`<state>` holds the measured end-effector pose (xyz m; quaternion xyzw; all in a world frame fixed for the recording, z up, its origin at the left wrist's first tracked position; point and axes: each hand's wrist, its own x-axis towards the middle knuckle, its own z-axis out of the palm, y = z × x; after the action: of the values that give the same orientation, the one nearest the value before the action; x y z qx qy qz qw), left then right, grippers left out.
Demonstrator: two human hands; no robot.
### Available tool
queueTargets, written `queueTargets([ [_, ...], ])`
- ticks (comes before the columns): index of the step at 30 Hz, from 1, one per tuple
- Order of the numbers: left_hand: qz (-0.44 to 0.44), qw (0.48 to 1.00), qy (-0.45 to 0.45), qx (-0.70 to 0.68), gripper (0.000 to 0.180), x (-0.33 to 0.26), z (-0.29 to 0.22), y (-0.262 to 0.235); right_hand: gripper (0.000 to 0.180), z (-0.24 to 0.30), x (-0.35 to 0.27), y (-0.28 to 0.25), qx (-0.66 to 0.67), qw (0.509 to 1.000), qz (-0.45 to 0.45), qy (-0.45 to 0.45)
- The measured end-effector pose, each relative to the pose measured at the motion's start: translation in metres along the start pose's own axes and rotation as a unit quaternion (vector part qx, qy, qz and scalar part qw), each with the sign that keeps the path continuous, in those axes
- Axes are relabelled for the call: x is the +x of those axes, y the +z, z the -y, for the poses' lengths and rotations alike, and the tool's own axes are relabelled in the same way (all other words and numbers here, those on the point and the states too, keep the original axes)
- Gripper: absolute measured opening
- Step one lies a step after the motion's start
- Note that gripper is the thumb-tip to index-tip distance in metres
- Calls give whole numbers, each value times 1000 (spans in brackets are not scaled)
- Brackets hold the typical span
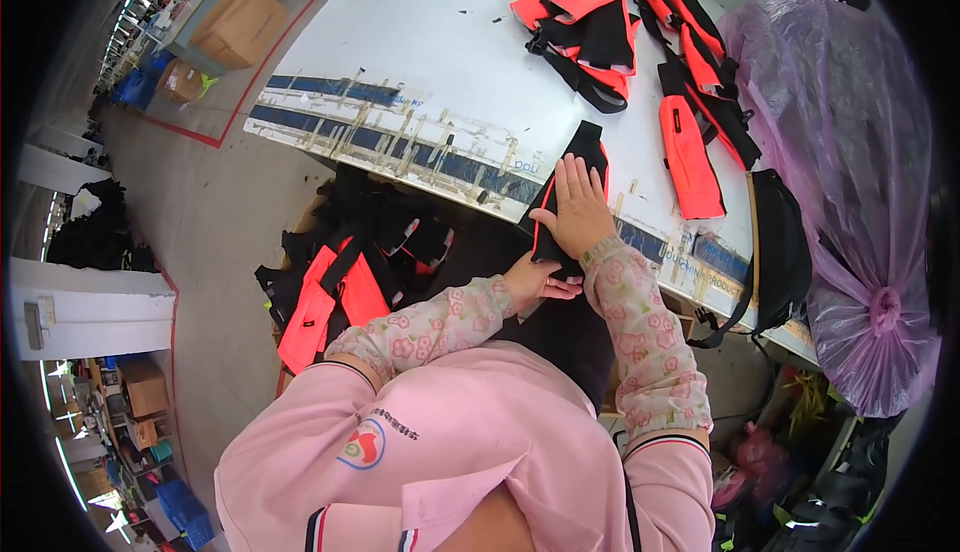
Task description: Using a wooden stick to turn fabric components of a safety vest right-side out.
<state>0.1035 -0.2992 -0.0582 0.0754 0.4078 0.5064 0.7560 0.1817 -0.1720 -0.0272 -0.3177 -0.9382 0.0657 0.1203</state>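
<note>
Your right hand (580,214) is lying open, palm down, across the middle of the orange-edged black belt piece (587,138), which is overhanging the near edge of the worktable (450,52) and running lengthwise from 1 to 7 o'clock. Your left hand (528,284) is resting half-curled at the 7 o'clock end (whether it's gripping, I cannot tell).

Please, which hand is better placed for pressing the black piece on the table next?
Probably the right hand: it lies palm down on the black piece, over the table. The left hand is closer to the body.
</note>
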Motion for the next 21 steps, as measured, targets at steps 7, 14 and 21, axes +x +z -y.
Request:
queueTargets([
  [7,38,992,79,95,30,-14,-24,20,68,-12,2,-22,136,989,-51,-28],
  [14,99,905,315,268,24,-32,-169,56,25,-157,-75,-121,130,916,-233,301],
  [21,1,981,169,97,25,-23,-115,34,18,-205,-171,-107,-183,861,63,470],
])
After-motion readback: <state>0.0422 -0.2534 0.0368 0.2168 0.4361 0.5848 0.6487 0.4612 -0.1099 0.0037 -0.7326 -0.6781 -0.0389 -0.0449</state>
